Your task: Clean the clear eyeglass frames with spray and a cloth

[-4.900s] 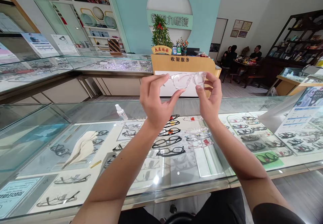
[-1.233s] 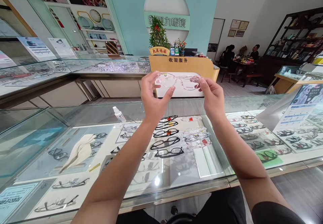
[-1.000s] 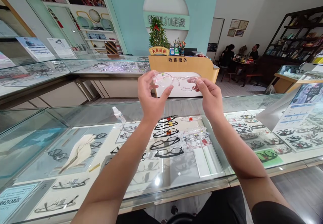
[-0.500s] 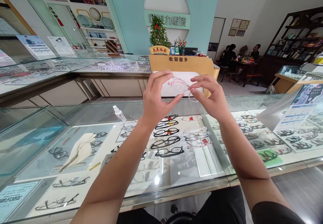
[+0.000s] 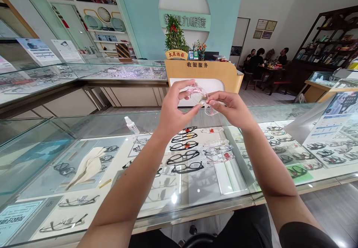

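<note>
A pair of clear and pink eyeglasses [image 5: 212,110] is held up above the glass counter, between both hands. My left hand [image 5: 176,104] grips one side, with its fingers at the upper rim and the thumb at the lower edge. On the other side, my right hand [image 5: 231,107] pinches the frame near its middle with thumb and fingers. Below them, several black-framed eyeglasses [image 5: 184,146] stand in a column on the counter, beside a column of clear-framed eyeglasses [image 5: 218,151].
A white spray bottle [image 5: 131,125] stands on the glass counter [image 5: 215,203]. To the left lies a cream cloth [image 5: 88,166] near more glasses. Across the aisle is a wooden cashier desk [image 5: 220,69]. Several people [image 5: 256,59] sit at a table far right.
The eyeglasses have turned in my hands, showing more of their pink parts. My right hand has shifted slightly left and down, its fingers drawn closer together.
</note>
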A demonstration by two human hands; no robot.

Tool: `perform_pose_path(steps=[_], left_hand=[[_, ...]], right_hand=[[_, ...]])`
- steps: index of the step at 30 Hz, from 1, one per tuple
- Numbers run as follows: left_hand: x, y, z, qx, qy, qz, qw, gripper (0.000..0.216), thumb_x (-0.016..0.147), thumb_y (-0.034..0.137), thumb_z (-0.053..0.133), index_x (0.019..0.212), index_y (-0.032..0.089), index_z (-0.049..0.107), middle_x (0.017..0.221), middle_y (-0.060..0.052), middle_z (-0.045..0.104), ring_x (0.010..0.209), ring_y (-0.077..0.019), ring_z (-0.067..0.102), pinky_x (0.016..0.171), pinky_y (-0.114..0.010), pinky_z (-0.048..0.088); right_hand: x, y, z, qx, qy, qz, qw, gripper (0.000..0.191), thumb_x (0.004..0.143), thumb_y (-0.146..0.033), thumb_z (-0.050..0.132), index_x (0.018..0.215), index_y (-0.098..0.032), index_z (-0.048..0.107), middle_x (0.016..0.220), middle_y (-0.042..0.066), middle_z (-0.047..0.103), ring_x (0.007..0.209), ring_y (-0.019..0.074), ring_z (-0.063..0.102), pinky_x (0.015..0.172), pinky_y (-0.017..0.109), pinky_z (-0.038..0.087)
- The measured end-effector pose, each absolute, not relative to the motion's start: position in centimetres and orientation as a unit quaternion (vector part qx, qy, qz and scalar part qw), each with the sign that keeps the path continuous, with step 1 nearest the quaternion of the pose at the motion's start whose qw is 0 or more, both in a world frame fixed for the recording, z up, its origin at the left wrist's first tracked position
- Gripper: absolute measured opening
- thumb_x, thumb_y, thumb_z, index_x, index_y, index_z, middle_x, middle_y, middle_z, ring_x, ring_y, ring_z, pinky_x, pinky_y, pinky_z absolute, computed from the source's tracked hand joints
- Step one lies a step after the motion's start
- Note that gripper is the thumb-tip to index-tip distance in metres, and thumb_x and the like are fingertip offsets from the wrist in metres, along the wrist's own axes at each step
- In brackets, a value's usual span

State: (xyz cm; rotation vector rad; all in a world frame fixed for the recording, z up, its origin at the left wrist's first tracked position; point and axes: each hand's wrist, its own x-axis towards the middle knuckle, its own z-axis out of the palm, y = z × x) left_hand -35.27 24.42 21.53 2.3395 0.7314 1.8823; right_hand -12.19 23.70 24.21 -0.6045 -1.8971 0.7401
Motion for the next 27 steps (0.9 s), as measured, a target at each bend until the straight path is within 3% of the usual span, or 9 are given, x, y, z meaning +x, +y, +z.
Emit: perform_pose_path(steps=[6, 8, 10, 12, 14, 17, 20, 23, 27], left_hand=[[-34.4, 24.4, 21.1, 0.706, 0.273, 0.648, -0.086, 0.071, 0.095, 0.056, 0.085, 0.155, 0.036, 0.053, 0.159, -0.014, 0.057, 0.143, -0.0373, 0.063, 0.109, -0.054, 0.059], [-33.9, 23.9, 21.0, 0.661, 0.285, 0.680, -0.139, 0.058, 0.092, 0.051, 0.087, 0.143, 0.033, 0.063, 0.141, -0.013, 0.065, 0.127, -0.0339, 0.067, 0.100, -0.051, 0.059], [-33.2, 23.2, 20.8, 0.656, 0.292, 0.683, -0.138, 0.027, 0.098, 0.042, 0.081, 0.121, 0.028, 0.074, 0.102, -0.006, 0.069, 0.092, -0.0239, 0.067, 0.084, -0.041, 0.057], [-32.5, 22.5, 20.7, 0.680, 0.312, 0.660, -0.071, 0.013, 0.104, 0.038, 0.073, 0.102, 0.026, 0.079, 0.074, 0.000, 0.059, 0.067, -0.0169, 0.055, 0.070, -0.035, 0.048], [-32.0, 22.1, 20.6, 0.691, 0.342, 0.637, 0.020, 0.022, 0.106, 0.042, 0.072, 0.096, 0.026, 0.084, 0.066, 0.002, 0.056, 0.061, -0.0151, 0.048, 0.064, -0.033, 0.041], [-31.8, 22.1, 20.6, 0.658, 0.365, 0.644, 0.135, 0.028, 0.101, 0.052, 0.078, 0.098, 0.027, 0.090, 0.064, 0.002, 0.055, 0.060, -0.0149, 0.043, 0.060, -0.033, 0.035], [-32.0, 22.5, 20.8, 0.622, 0.360, 0.659, 0.221, 0.032, 0.093, 0.058, 0.085, 0.096, 0.027, 0.092, 0.066, 0.001, 0.059, 0.063, -0.0154, 0.044, 0.061, -0.032, 0.037], [-32.2, 23.1, 20.8, 0.600, 0.346, 0.665, 0.279, 0.032, 0.089, 0.057, 0.089, 0.096, 0.027, 0.093, 0.074, -0.002, 0.068, 0.070, -0.0164, 0.051, 0.065, -0.031, 0.043], [-32.2, 23.9, 20.5, 0.576, 0.350, 0.668, 0.316, 0.033, 0.084, 0.058, 0.093, 0.094, 0.026, 0.092, 0.073, -0.001, 0.069, 0.067, -0.0151, 0.050, 0.061, -0.030, 0.040]], right_hand=[[-12.6, 24.6, 23.5, -0.279, -0.747, 0.256, 0.546, 0.029, 0.098, -0.052, 0.080, 0.095, -0.024, 0.085, 0.108, 0.005, 0.088, 0.093, 0.0203, 0.077, 0.084, 0.038, 0.063], [-12.7, 24.9, 23.3, -0.291, -0.734, 0.230, 0.569, 0.027, 0.097, -0.051, 0.080, 0.095, -0.024, 0.085, 0.106, 0.006, 0.088, 0.096, 0.0220, 0.079, 0.087, 0.040, 0.064], [-12.8, 25.0, 23.1, -0.300, -0.722, 0.206, 0.588, 0.027, 0.098, -0.050, 0.079, 0.095, -0.023, 0.085, 0.106, 0.007, 0.089, 0.097, 0.0231, 0.081, 0.090, 0.041, 0.064], [-13.1, 24.8, 23.0, -0.304, -0.718, 0.176, 0.601, 0.027, 0.101, -0.049, 0.078, 0.096, -0.024, 0.085, 0.109, 0.007, 0.089, 0.102, 0.0242, 0.082, 0.095, 0.042, 0.064], [-13.7, 24.3, 22.8, -0.304, -0.721, 0.141, 0.606, 0.025, 0.103, -0.048, 0.076, 0.098, -0.026, 0.085, 0.114, 0.007, 0.088, 0.109, 0.0253, 0.082, 0.101, 0.044, 0.063], [-14.9, 23.4, 22.5, -0.310, -0.727, 0.087, 0.607, 0.021, 0.106, -0.045, 0.073, 0.099, -0.029, 0.085, 0.116, 0.007, 0.088, 0.115, 0.0270, 0.081, 0.104, 0.046, 0.063], [-15.9, 22.8, 22.1, -0.335, -0.720, 0.032, 0.607, 0.018, 0.107, -0.038, 0.070, 0.103, -0.029, 0.085, 0.120, 0.008, 0.087, 0.116, 0.0288, 0.080, 0.104, 0.048, 0.063], [-16.4, 22.5, 21.9, -0.356, -0.724, -0.005, 0.591, 0.019, 0.107, -0.030, 0.067, 0.108, -0.028, 0.086, 0.127, 0.010, 0.086, 0.118, 0.0313, 0.079, 0.106, 0.052, 0.062], [-16.6, 21.6, 21.7, -0.388, -0.741, -0.011, 0.549, 0.023, 0.105, -0.027, 0.068, 0.120, -0.027, 0.085, 0.139, 0.011, 0.082, 0.129, 0.0335, 0.077, 0.113, 0.054, 0.060]])
